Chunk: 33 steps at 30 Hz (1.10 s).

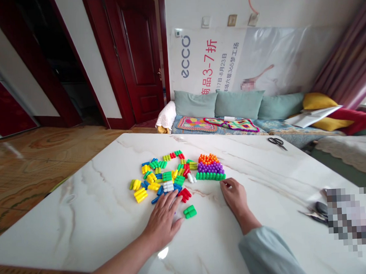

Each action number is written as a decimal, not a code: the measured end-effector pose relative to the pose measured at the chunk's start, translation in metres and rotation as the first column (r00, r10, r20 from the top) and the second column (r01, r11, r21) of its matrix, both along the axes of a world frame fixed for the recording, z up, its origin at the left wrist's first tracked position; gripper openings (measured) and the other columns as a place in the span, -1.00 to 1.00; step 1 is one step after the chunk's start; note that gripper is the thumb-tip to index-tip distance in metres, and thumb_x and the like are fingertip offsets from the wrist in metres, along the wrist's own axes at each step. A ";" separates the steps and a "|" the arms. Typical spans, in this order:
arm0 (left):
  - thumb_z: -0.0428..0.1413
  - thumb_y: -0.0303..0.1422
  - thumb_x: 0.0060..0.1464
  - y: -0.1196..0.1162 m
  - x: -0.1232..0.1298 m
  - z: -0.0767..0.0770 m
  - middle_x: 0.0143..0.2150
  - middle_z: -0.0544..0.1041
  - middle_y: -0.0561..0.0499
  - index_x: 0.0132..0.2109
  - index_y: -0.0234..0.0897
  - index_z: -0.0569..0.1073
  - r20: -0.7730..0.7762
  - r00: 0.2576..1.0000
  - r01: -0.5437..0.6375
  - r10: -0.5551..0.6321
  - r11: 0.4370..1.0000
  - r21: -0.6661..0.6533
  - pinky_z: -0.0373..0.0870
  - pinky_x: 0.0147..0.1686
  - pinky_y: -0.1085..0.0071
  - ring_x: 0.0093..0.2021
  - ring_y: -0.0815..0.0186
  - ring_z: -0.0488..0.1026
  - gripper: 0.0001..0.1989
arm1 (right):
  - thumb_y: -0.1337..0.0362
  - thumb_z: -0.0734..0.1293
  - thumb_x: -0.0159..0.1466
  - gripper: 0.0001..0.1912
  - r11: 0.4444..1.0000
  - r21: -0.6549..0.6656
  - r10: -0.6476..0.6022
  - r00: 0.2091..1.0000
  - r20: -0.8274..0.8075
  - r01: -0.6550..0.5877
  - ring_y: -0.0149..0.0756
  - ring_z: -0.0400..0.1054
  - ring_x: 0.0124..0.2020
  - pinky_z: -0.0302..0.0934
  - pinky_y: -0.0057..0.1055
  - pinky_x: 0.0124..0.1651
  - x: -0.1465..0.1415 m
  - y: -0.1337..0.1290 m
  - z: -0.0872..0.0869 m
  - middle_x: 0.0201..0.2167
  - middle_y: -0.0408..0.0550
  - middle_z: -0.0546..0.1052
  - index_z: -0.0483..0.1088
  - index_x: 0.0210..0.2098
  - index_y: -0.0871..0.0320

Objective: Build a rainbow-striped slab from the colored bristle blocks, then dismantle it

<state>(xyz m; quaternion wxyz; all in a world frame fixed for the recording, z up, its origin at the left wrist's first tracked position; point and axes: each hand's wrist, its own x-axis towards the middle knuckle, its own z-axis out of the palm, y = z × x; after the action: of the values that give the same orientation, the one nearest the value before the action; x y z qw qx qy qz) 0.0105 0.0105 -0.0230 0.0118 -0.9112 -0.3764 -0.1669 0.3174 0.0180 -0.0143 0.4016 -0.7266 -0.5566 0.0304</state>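
My left hand point(163, 220) lies palm down on the white marble-patterned table point(92, 223), fingers stretched out at the near edge of a loose spread of bullet-shaped plastic building blocks point(166, 176). Its fingertips are by blue blocks, a white block point(168, 186) and a red block point(185, 195); something small under the hand is mostly hidden. A green block point(189, 211) lies just right of it. My right hand point(235, 196) is closed at the right end of a row of green blocks point(211, 176); its fingers hide whatever they grip. Purple pieces point(211, 168) and orange pieces point(208, 159) sit in rows behind the green row.
Black scissors point(277, 142) lie at the far right of the table, and a second pair of scissors point(318, 212) is nearer, beside a pixelated patch. Beyond the table stands a sofa point(182, 126) with cushions. A dark red door point(140, 53) is at the back left.
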 end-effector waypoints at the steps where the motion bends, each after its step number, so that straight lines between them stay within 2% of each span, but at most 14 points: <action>1: -0.01 -0.27 0.20 0.000 0.000 0.000 0.42 -0.01 -0.06 0.37 -0.19 -0.02 0.002 1.000 0.000 0.000 1.000 0.007 0.01 0.30 0.04 0.36 0.07 0.00 -0.35 | 0.15 0.19 0.21 -0.73 1.000 -0.017 0.015 1.000 -0.005 -0.015 -0.30 0.38 -0.40 0.16 -0.40 -0.31 -0.001 0.000 0.001 -0.38 -0.09 0.53 0.48 -0.42 0.10; 4: -0.01 -0.29 0.20 0.000 -0.001 -0.001 0.41 0.02 -0.06 0.37 -0.19 -0.01 0.011 1.000 0.000 -0.001 1.000 0.029 0.04 0.29 0.06 0.35 0.07 0.03 -0.36 | 0.15 0.20 0.22 -0.72 0.999 -0.027 0.039 0.999 -0.024 -0.040 -0.33 0.38 -0.40 0.15 -0.42 -0.31 -0.003 0.000 0.002 -0.32 -0.10 0.56 0.52 -0.33 0.09; 7: -0.02 -0.28 0.22 -0.004 -0.001 0.003 0.41 0.01 -0.07 0.37 -0.19 0.01 0.022 1.000 -0.008 0.007 0.999 0.045 0.05 0.28 0.07 0.35 0.07 0.02 -0.38 | 0.09 0.20 0.23 -0.69 0.999 -0.040 0.034 0.999 -0.030 -0.035 -0.33 0.35 -0.45 0.12 -0.42 -0.35 -0.004 -0.002 0.003 -0.39 -0.09 0.54 0.50 -0.38 0.11; 11: -0.04 -0.26 0.24 -0.010 -0.003 0.017 0.42 -0.02 -0.05 0.36 -0.15 0.02 0.048 0.999 0.019 -0.022 0.998 0.060 0.01 0.30 0.08 0.36 0.07 -0.02 -0.41 | 0.04 0.20 0.24 -0.65 0.989 -0.063 0.128 0.990 -0.059 -0.131 -0.33 0.31 -0.49 0.11 -0.42 -0.37 -0.011 -0.005 0.003 -0.49 -0.09 0.49 0.46 -0.45 0.13; 13: -0.04 -0.28 0.24 -0.002 -0.007 0.028 0.40 0.01 -0.07 0.35 -0.16 0.04 0.088 0.996 -0.016 0.010 0.997 0.073 0.01 0.30 0.10 0.36 0.09 -0.01 -0.43 | 0.05 0.20 0.25 -0.66 0.978 -0.071 0.190 0.979 -0.072 -0.195 -0.33 0.31 -0.49 0.11 -0.42 -0.37 -0.016 -0.007 0.002 -0.50 -0.10 0.49 0.44 -0.47 0.13; 15: -0.06 -0.33 0.24 0.017 -0.012 0.039 0.35 0.10 -0.12 0.30 -0.20 0.11 0.170 0.979 -0.130 0.113 0.987 0.096 0.05 0.28 0.14 0.33 0.12 0.05 -0.49 | 0.07 0.21 0.26 -0.67 0.966 -0.078 0.242 0.967 -0.077 -0.248 -0.33 0.32 -0.48 0.11 -0.42 -0.37 -0.022 -0.008 0.001 -0.48 -0.09 0.49 0.44 -0.46 0.13; 18: -0.07 -0.39 0.21 0.064 -0.022 0.058 0.19 0.28 -0.14 0.20 -0.23 0.24 0.276 0.908 -0.349 0.317 0.934 0.075 0.17 0.22 0.23 0.23 0.16 0.20 -0.59 | 0.11 0.20 0.27 -0.69 0.947 -0.093 0.302 0.951 -0.073 -0.308 -0.33 0.34 -0.45 0.12 -0.44 -0.37 -0.029 -0.009 0.001 -0.45 -0.10 0.51 0.45 -0.45 0.12; 20: -0.02 -0.41 0.15 0.099 -0.027 0.069 0.10 0.34 -0.14 0.19 -0.25 0.25 0.193 0.875 -0.456 0.444 0.890 0.019 0.21 0.18 0.26 0.16 0.15 0.27 -0.56 | 0.11 0.20 0.28 -0.70 0.940 -0.104 0.319 0.945 -0.070 -0.325 -0.34 0.35 -0.45 0.11 -0.44 -0.38 -0.032 -0.008 0.002 -0.45 -0.11 0.51 0.45 -0.44 0.12; 23: 0.04 -0.30 0.11 0.144 -0.027 0.078 0.10 0.32 -0.14 0.25 -0.18 0.21 -0.081 0.795 -0.607 0.601 0.790 -0.091 0.24 0.14 0.26 0.15 0.10 0.27 -0.45 | 0.10 0.19 0.29 -0.69 0.936 -0.121 0.323 0.944 -0.071 -0.330 -0.35 0.35 -0.46 0.12 -0.45 -0.39 -0.033 -0.009 0.003 -0.45 -0.11 0.50 0.44 -0.43 0.11; 25: 0.09 -0.20 0.06 0.165 -0.022 0.078 0.05 0.34 -0.14 0.24 -0.12 0.23 -0.184 0.763 -0.644 0.620 0.753 -0.134 0.28 0.08 0.23 0.11 0.05 0.29 -0.42 | 0.10 0.17 0.30 -0.68 0.930 -0.141 0.332 0.940 -0.074 -0.339 -0.35 0.35 -0.46 0.12 -0.45 -0.39 -0.033 -0.009 0.003 -0.43 -0.12 0.50 0.44 -0.43 0.10; 27: 0.11 -0.13 0.02 0.178 -0.014 0.075 0.00 0.35 -0.13 0.20 -0.07 0.30 -0.233 0.753 -0.653 0.616 0.742 -0.151 0.31 0.03 0.21 0.08 0.01 0.31 -0.42 | 0.10 0.16 0.31 -0.68 0.921 -0.163 0.344 0.936 -0.079 -0.353 -0.35 0.35 -0.46 0.12 -0.45 -0.39 -0.033 -0.011 0.004 -0.43 -0.12 0.50 0.43 -0.43 0.09; 33: 0.10 -0.04 0.01 0.194 0.008 0.058 0.05 0.32 -0.10 0.10 0.02 0.40 -0.298 0.751 -0.646 0.589 0.749 -0.148 0.29 0.00 0.19 0.09 0.00 0.24 -0.51 | 0.12 0.17 0.30 -0.71 0.910 -0.195 0.352 0.931 -0.099 -0.365 -0.37 0.35 -0.47 0.10 -0.46 -0.41 -0.033 -0.012 0.007 -0.44 -0.15 0.49 0.42 -0.43 0.07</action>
<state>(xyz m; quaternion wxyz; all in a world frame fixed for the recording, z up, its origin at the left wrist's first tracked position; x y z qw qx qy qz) 0.0182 0.2048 0.0351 -0.0005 -0.7412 -0.6713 0.0015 0.2841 0.0056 -0.0074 0.3271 -0.6491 -0.6615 0.1845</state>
